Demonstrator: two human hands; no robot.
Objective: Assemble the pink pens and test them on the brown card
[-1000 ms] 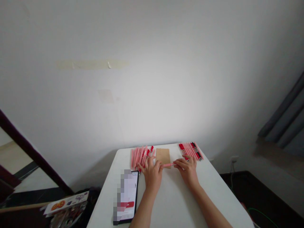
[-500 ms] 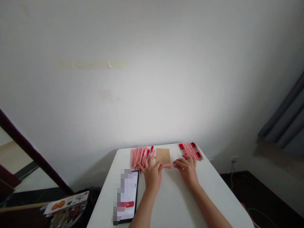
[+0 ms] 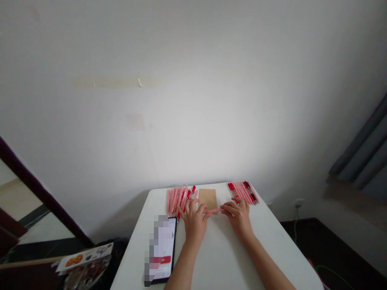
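Both hands hold one pink pen [image 3: 215,210] level above a white table [image 3: 223,257]. My left hand [image 3: 194,220] pinches its left end, fingers closed around it. My right hand [image 3: 238,217] pinches its right end. Behind the pen lies a brown paper pouch [image 3: 208,197]. A row of pink and red pens [image 3: 179,198] lies at the back left, just beyond my left hand. Another group of red and pink pens [image 3: 243,191] lies at the back right, beyond my right hand.
A phone [image 3: 161,254] with a lit screen lies on the table's left side. The table stands against a white wall. A cluttered heap with printed packaging [image 3: 83,264] sits on the floor at the left. A grey curtain [image 3: 363,153] hangs at the right.
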